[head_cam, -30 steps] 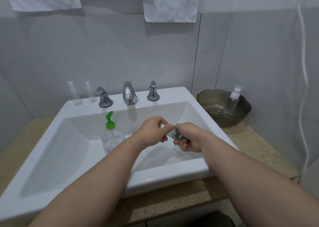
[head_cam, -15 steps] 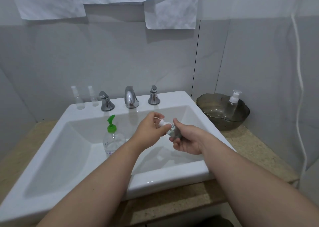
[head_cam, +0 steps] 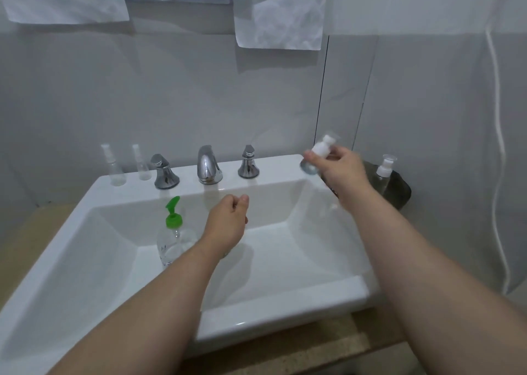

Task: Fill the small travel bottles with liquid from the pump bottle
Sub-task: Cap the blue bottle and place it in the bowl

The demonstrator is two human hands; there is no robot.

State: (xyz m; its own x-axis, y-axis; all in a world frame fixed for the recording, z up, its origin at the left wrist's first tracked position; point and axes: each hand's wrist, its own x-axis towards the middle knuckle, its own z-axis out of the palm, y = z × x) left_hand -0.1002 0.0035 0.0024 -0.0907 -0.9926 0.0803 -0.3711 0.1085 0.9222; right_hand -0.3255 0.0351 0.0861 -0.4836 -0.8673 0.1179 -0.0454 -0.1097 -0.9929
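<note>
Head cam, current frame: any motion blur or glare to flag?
Head view: the small clear travel bottle with white pump cap in the right hand is motion-smeared; head view: the left hand and the green-topped clear pump bottle are sharp; head view: glare streaks on the chrome faucet spout.

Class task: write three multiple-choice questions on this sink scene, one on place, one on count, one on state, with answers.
1. Where is the green-topped pump bottle? A inside the sink; B on a shelf; C on the floor.
2. How many small clear bottles stand on the sink's back rim? A one; B two; C four.
3. The right hand holds: A nothing; B a white-capped small bottle; C a towel.
Answers: 1 A, it stands in the sink; 2 B, two side by side; 3 B, fingers grip it.
</note>
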